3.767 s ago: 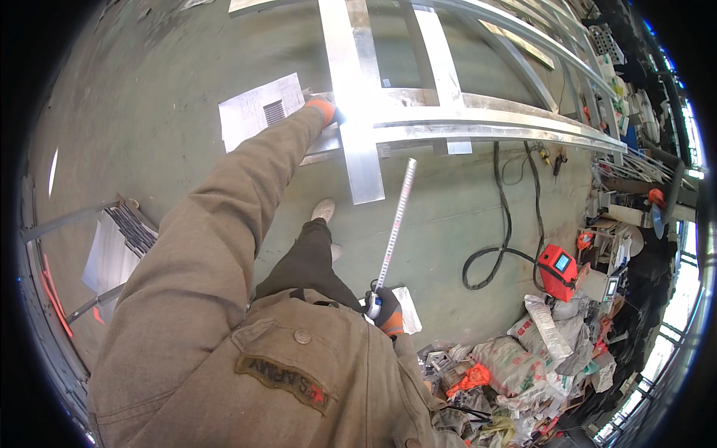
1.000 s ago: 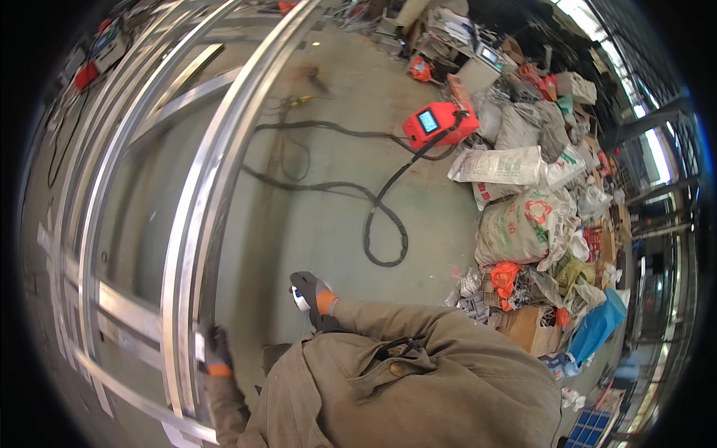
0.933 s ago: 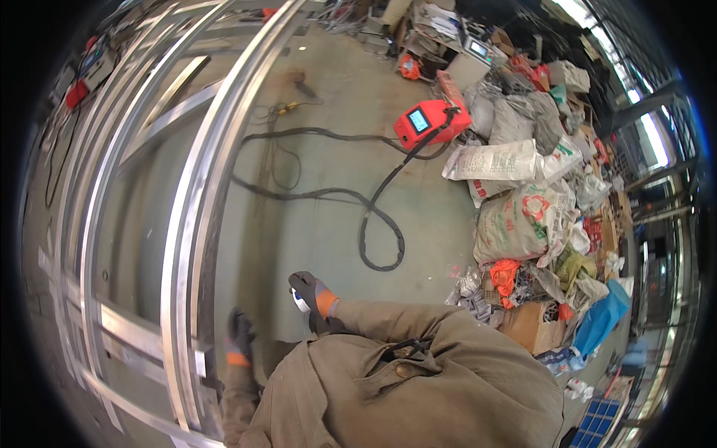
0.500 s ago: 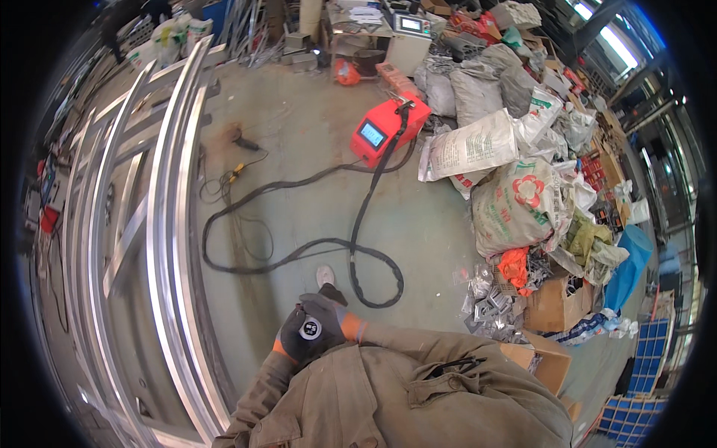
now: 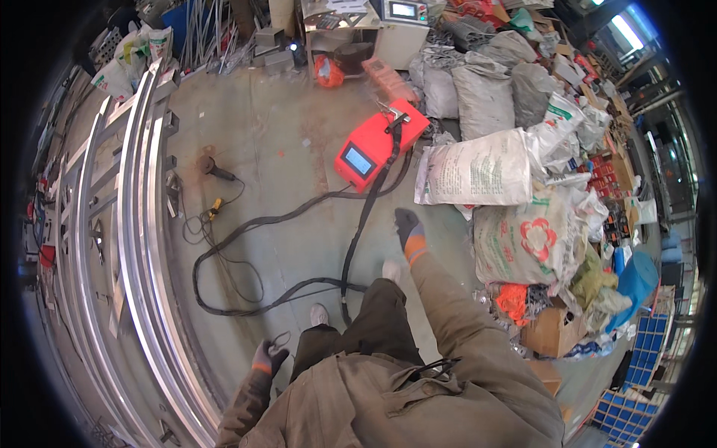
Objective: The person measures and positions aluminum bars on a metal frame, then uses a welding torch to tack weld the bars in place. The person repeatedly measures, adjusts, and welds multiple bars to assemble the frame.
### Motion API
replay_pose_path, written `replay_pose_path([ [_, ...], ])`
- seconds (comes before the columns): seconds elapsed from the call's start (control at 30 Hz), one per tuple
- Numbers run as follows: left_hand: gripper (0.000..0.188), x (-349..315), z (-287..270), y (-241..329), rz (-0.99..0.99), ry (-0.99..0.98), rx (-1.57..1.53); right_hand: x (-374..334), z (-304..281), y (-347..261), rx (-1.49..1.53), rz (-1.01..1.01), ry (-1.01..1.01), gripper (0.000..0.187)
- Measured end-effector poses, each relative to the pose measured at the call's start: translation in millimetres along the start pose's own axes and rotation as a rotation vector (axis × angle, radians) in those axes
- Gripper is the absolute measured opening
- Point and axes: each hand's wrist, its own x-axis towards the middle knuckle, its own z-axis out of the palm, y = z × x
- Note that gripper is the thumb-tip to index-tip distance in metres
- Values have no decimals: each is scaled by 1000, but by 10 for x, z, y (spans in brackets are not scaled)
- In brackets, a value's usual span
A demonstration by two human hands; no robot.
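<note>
My left hand (image 5: 270,358), in a grey glove with an orange cuff, hangs low beside my left leg. It is closed on a tape measure, mostly hidden, whose thin loop (image 5: 281,340) sticks out past the fingers. My right hand (image 5: 408,228), gloved alike, reaches forward with nothing visible in it and its fingers loosely extended. Ahead of it stands a red boxy machine (image 5: 381,145) with a lit screen and a metal piece on top. A thick black hose (image 5: 364,213) runs from the machine and loops over the floor, apart from my right hand.
Long aluminium frames (image 5: 134,224) lie along the left. A black corded power tool (image 5: 216,171) rests on the floor near them. To the right is a heap of white sacks (image 5: 474,168), cartons (image 5: 554,328) and orange plastic (image 5: 512,302). A control box (image 5: 403,37) stands behind.
My hands, together at the tape measure before, have parted. The left has dropped to my side with it; the right has swung forward and right. I have stepped forward.
</note>
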Motion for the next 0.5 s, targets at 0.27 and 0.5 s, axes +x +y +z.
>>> replay_pose_path([
  [0.27,56,-245,983,-198,-773,-179,261,3958,299,522,-554,60,85,63],
  [0.5,56,827,1520,1477,-968,13,30,5954,688,1404,-690,139,86,82],
])
